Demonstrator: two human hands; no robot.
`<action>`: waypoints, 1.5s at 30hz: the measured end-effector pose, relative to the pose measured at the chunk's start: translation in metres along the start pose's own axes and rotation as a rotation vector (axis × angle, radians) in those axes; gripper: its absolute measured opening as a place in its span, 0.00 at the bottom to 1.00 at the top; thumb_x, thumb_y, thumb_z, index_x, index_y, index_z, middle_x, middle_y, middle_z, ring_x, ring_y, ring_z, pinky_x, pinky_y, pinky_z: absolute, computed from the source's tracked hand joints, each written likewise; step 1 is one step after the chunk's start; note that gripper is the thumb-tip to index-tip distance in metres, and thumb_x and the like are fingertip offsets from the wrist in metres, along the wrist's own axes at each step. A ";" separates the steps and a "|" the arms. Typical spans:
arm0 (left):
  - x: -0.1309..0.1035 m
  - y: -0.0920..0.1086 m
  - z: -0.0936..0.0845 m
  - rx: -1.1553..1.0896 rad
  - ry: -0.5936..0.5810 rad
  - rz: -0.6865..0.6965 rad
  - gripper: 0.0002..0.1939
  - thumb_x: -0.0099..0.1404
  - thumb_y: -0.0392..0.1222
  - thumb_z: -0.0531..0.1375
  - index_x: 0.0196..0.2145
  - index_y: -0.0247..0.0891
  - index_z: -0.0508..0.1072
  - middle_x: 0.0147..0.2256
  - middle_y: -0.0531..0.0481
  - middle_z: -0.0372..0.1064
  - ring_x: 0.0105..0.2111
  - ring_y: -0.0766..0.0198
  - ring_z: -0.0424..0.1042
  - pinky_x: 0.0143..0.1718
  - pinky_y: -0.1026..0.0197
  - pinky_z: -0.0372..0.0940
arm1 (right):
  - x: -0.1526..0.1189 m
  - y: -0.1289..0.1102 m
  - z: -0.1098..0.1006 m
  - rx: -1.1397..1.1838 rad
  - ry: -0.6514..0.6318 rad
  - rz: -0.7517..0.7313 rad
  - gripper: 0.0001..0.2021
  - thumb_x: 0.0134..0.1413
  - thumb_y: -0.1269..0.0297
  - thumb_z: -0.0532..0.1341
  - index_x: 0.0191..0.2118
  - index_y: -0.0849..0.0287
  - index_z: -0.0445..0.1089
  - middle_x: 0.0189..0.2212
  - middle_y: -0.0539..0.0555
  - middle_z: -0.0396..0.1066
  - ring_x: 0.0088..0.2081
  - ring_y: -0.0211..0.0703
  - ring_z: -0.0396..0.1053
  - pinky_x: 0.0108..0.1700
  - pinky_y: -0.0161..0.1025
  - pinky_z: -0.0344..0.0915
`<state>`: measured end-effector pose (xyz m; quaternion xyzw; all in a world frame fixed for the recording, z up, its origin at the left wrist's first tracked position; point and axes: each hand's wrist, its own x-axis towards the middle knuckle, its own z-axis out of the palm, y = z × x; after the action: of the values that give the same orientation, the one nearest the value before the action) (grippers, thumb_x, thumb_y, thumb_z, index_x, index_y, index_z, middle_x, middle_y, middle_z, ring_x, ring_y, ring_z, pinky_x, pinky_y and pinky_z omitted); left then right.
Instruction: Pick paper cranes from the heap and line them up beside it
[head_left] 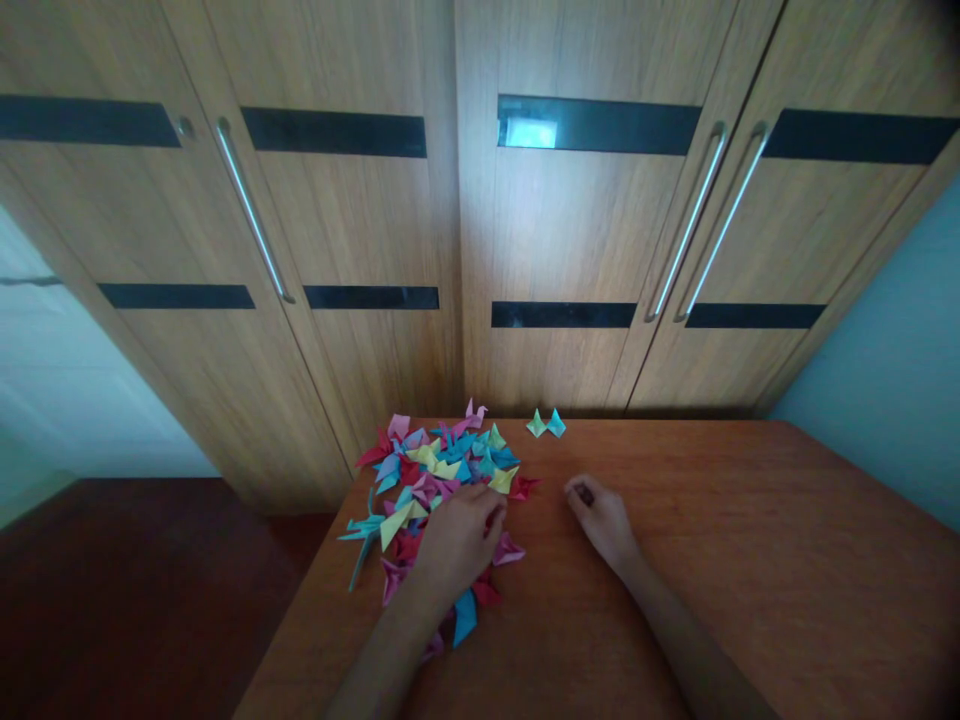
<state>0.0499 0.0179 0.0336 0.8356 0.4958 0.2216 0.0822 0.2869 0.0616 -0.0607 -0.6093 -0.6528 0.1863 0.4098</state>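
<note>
Paper origami pieces [439, 470], folded in red, blue, yellow and pink, are lying in a loose pile on the wooden table [750, 560], left of centre near the far edge. Left hand [454, 540] is resting palm-down on the near side of the pile, fingers curled over a few pieces; cannot tell if it is pinching one. Right hand [600, 515] is sitting on bare wood just right of the pile, loosely curled, possibly closing on something small, too dim to confirm. Two green-blue folded pieces [546, 424] are standing apart by the far edge. Wardrobe doors [465, 250] are filling the background. Pieces are likely light, crushable, slippery on each other; pinching gently at a folded point looks best.
</note>
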 end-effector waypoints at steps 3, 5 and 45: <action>-0.001 0.000 -0.002 0.088 -0.045 0.014 0.10 0.61 0.32 0.51 0.32 0.40 0.71 0.34 0.48 0.67 0.38 0.59 0.66 0.39 0.61 0.59 | -0.005 0.000 -0.002 0.046 -0.004 -0.003 0.12 0.52 0.56 0.53 0.29 0.56 0.69 0.24 0.51 0.72 0.27 0.43 0.69 0.30 0.35 0.63; -0.003 -0.001 -0.004 0.128 -0.067 0.028 0.09 0.59 0.31 0.52 0.31 0.40 0.71 0.34 0.48 0.66 0.39 0.58 0.65 0.39 0.60 0.58 | -0.005 -0.002 -0.003 0.059 -0.008 -0.011 0.11 0.51 0.58 0.53 0.29 0.56 0.69 0.25 0.51 0.72 0.27 0.43 0.68 0.31 0.35 0.63; 0.003 -0.003 -0.011 -0.253 0.056 -0.105 0.06 0.61 0.38 0.55 0.31 0.40 0.72 0.30 0.52 0.71 0.32 0.62 0.69 0.37 0.62 0.61 | -0.018 -0.039 -0.012 0.452 -0.121 -0.022 0.15 0.53 0.52 0.56 0.39 0.58 0.70 0.30 0.52 0.70 0.32 0.41 0.66 0.34 0.35 0.63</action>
<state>0.0439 0.0212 0.0432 0.7848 0.5093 0.3011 0.1843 0.2697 0.0342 -0.0307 -0.4827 -0.6243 0.3595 0.4980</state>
